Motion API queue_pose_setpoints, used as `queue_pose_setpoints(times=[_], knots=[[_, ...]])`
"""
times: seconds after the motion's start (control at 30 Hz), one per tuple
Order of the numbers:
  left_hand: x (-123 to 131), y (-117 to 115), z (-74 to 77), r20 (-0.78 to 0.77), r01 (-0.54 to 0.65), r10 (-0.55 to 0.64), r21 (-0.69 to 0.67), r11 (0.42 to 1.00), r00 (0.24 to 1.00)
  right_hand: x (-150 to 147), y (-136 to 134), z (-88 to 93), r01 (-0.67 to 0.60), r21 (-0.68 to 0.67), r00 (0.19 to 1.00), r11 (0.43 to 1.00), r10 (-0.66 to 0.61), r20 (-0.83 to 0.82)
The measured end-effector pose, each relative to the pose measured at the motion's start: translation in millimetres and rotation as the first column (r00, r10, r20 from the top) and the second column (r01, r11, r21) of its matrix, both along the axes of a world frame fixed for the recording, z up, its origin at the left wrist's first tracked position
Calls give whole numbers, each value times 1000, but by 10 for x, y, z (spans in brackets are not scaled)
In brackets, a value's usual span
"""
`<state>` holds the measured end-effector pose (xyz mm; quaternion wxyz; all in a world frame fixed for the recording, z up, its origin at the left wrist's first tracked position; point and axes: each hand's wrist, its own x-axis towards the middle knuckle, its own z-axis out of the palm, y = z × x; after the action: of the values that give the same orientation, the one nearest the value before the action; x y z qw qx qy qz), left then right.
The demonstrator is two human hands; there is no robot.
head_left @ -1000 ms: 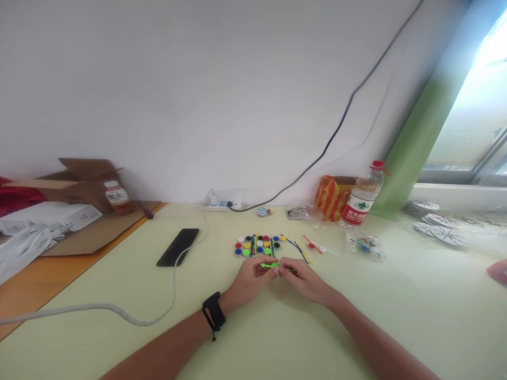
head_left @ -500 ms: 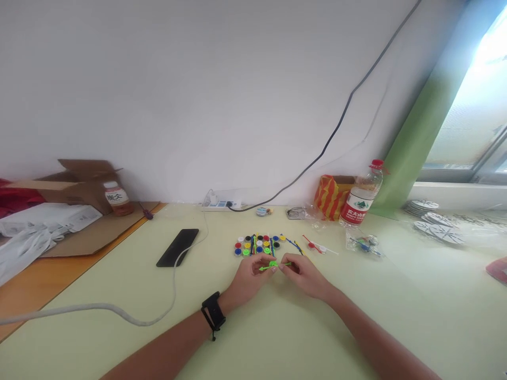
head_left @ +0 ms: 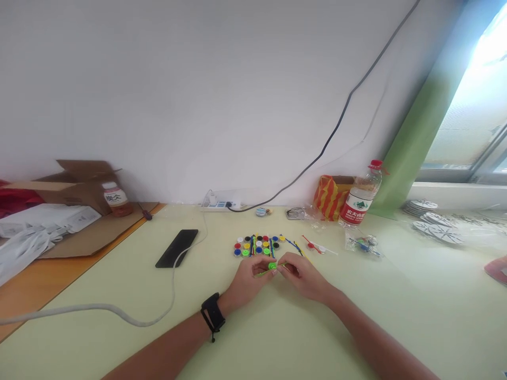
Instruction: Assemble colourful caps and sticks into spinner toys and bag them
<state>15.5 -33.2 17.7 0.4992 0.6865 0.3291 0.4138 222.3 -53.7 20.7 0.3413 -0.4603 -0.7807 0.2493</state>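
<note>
Green arrow piece (head_left: pixel 272 266) is held over the table (head_left: pixel 277 338), just before the coloured discs (head_left: pixel 259 244). It is pinched by the left hand (head_left: pixel 249 277) and, at the other end, by the right hand (head_left: pixel 302 277). Since half a second ago, its round part has been turned and its arrow tip is less seen; the handling seems not finished. Its shaft is mostly covered; whether anything is being joined cannot fairly be told.

Bright green piece (head_left: pixel 272 266), round middle, slim arms, held between hands (head_left: pixel 249 277).
</note>
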Motion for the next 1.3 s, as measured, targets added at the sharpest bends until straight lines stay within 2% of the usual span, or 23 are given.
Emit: queue_pose_setpoints(times=[0.27,0.43,0.73,1.03,1.3], knots=[[-7,16,-55,-24,14,-12,59,998,1000,5,2,3,-42,56,997,998,38,60],[-9,10,-37,-51,6,-1,103,995,999,4,-1,3,-40,64,995,997,34,92],[-16,8,-41,-87,-58,73,158,986,994,-16,-30,37,-49,49,998,998,51,-32],[-25,6,-36,-113,-67,91,206,976,989,-22,-41,47,-12,16,1000,1000,12,6],[-18,0,-26,-104,-57,82,224,973,991,-31,-35,39,-29,50,1000,998,29,8]])
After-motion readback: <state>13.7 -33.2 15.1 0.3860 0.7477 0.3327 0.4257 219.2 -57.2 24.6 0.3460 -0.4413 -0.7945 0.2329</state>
